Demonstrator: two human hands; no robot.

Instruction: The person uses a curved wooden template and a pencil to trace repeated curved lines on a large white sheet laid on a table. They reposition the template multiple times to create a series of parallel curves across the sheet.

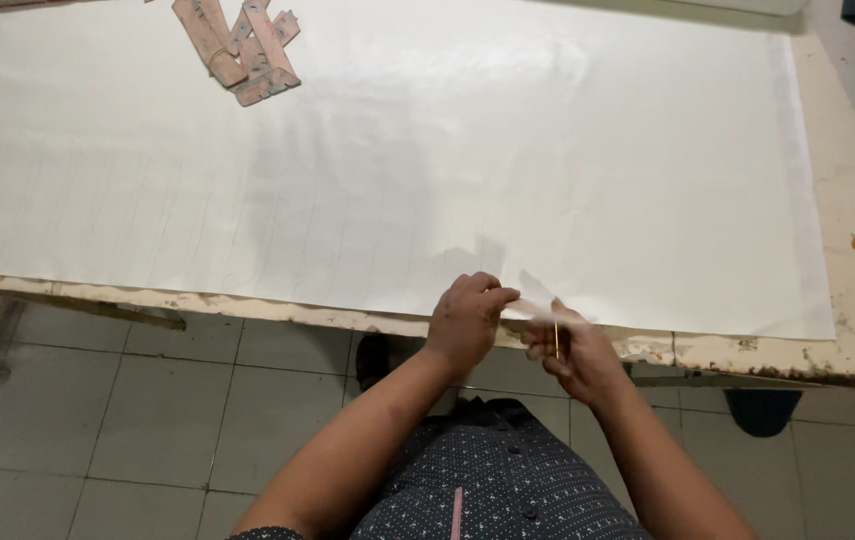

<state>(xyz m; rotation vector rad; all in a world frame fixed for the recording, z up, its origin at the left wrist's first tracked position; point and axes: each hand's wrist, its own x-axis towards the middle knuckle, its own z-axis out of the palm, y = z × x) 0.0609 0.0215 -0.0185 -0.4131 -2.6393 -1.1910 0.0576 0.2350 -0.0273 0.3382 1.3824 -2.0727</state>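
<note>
down in the head view, the left hand [467,318] and the right hand [572,345] are meeting at the near edge of a large white sheet of fabric [427,160] that is lying flat across a worn, cream-painted table [847,330]. the left hand's fingers are curling shut, with thumb and fingertips pinching a small white folded strip [537,308] that is sticking out toward the right hand. the right hand is closing around the other end of that strip and is also gripping a thin yellow stick-like tool [556,340], held upright between its fingers; whether it is a pencil or something else cannot be told. the two hands are almost touching, knuckles just beside each other, right over the table's chipped front edge.

far beyond the left hand, toward the far left corner of the sheet, a loose pile of flat pinkish-brown notched pieces [242,50] is resting on the fabric, well apart from both hands. below the hands, the person's dark dotted garment [487,490] is filling the lower frame, and grey floor tiles [97,420] are showing under the table to the left of the left forearm.
</note>
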